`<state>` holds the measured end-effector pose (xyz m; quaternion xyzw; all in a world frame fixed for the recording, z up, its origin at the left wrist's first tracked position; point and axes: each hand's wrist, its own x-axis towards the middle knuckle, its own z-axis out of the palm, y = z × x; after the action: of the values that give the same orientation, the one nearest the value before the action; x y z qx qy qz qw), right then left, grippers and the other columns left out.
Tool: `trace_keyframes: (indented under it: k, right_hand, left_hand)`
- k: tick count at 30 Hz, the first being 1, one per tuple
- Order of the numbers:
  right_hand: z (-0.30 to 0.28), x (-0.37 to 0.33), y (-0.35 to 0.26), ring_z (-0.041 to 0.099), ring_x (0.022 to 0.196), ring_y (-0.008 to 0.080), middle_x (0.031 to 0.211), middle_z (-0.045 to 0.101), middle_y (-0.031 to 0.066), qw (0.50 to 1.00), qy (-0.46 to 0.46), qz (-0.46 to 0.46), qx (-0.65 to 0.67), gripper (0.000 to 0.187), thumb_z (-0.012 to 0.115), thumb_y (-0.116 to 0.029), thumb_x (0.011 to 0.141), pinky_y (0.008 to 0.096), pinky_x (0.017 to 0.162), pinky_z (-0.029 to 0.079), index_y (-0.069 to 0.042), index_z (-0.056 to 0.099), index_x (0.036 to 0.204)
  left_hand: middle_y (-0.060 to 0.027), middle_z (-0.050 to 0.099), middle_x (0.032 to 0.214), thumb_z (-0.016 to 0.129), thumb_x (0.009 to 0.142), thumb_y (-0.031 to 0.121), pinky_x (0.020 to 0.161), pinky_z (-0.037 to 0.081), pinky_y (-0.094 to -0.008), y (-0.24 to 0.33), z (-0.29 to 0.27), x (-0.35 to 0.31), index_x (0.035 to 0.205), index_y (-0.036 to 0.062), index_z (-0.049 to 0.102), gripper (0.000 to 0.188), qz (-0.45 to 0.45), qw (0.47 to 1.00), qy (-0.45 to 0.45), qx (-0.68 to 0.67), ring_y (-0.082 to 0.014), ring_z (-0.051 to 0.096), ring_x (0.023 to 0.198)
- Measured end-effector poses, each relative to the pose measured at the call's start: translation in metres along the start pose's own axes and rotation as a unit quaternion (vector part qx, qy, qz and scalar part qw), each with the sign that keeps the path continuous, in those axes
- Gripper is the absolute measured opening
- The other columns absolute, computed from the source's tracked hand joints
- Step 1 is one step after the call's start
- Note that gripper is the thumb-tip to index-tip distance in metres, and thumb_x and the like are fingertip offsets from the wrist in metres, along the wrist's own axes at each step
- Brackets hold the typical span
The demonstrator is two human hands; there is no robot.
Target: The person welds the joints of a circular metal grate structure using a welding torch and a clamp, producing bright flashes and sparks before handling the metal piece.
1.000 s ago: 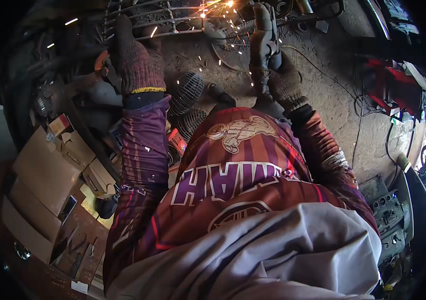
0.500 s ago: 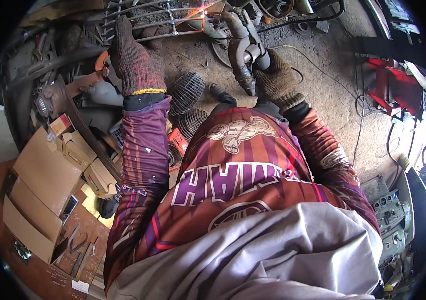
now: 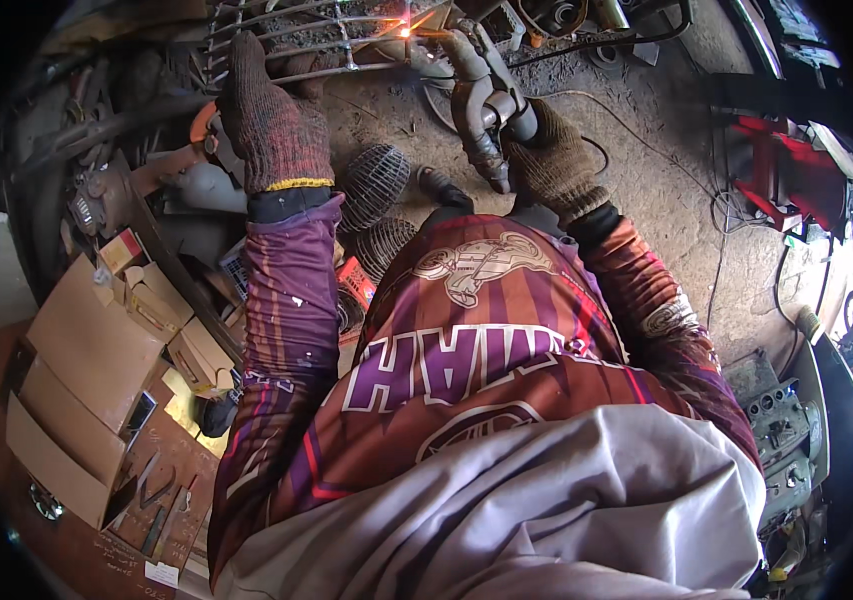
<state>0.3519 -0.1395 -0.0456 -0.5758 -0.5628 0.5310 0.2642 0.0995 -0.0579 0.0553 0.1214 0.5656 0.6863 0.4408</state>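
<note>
Dirt floor (image 3: 647, 180), largest item: bare packed earth under you, cables trailing across it; cardboard boxes (image 3: 97, 370), flattened and stacked at your left, unmoved since a second ago; metal grille (image 3: 327, 30), grey bars lying along the top edge, now carrying one small bright glow point (image 3: 406, 31) where a second ago sparks scattered widely, so judge the contact as lighter or briefer at present; electrode holder (image 3: 487, 100), grey clamp tool, its tip aimed at that glow, drawn closer to your chest than a second ago; your left hand (image 3: 272, 120), knit-gloved, palm down and fingers spread flat, resting beside the grille's lower bar, gripping nothing; your right hand (image 3: 552, 160), gloved, closed around the electrode holder's handle; two wire-mesh guards (image 3: 377, 215), round, lying between your forearms, untouched
</note>
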Motion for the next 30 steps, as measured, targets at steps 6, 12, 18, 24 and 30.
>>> trace_keyframes:
  k: [6,12,18,24,30]
  right_hand:
    - [-0.001,-0.001,-0.003,0.064,0.093,0.0277,0.101,0.065,0.0157,1.0,0.005,-0.015,0.008,0.045,0.069,-0.026,0.08,0.0372,0.079,0.05,-0.004,0.054,0.117]
    - [-0.006,0.0,-0.006,0.062,0.094,0.018,0.103,0.066,0.0086,0.98,-0.072,0.023,0.182,0.043,0.068,-0.016,0.082,0.032,0.084,0.049,-0.002,0.054,0.121]
    - [0.009,-0.001,0.005,0.063,0.096,0.0188,0.104,0.066,0.0109,0.996,0.065,-0.063,-0.022,0.046,0.07,-0.018,0.081,0.0317,0.083,0.049,-0.003,0.055,0.121]
    - [-0.004,0.002,-0.001,0.063,0.091,0.0183,0.102,0.067,0.0077,0.988,-0.067,0.06,0.125,0.04,0.067,-0.016,0.082,0.0325,0.081,0.05,-0.002,0.056,0.118]
    - [0.009,-0.004,-0.006,0.063,0.094,0.0179,0.102,0.067,0.0091,0.997,0.062,-0.042,-0.023,0.042,0.07,-0.017,0.08,0.0331,0.083,0.049,-0.004,0.057,0.117]
  left_hand:
    - [-0.0064,0.062,0.084,0.062,0.089,0.021,0.049,0.05,-0.0247,-0.001,-0.003,0.003,0.102,0.0065,0.058,0.02,0.004,1.0,-0.024,-0.005,-0.0158,0.059,0.062]
    - [-0.0063,0.061,0.081,0.061,0.09,0.021,0.048,0.049,-0.0251,-0.001,-0.001,0.0,0.102,0.007,0.058,0.019,0.002,1.0,0.012,0.004,-0.0167,0.06,0.063]
    - [-0.0083,0.061,0.083,0.061,0.09,0.022,0.05,0.052,-0.0276,-0.001,0.004,0.0,0.103,0.0063,0.057,0.021,-0.003,0.999,0.042,0.016,-0.019,0.061,0.063]
    - [-0.0102,0.061,0.086,0.063,0.089,0.022,0.057,0.058,-0.0349,-0.002,-0.013,0.01,0.105,0.0051,0.057,0.024,0.002,1.0,-0.013,0.024,-0.0226,0.063,0.067]
    - [-0.0119,0.061,0.087,0.063,0.088,0.022,0.059,0.057,-0.0396,0.004,0.009,-0.002,0.105,0.0048,0.057,0.024,-0.026,0.999,0.036,0.022,-0.0236,0.062,0.069]
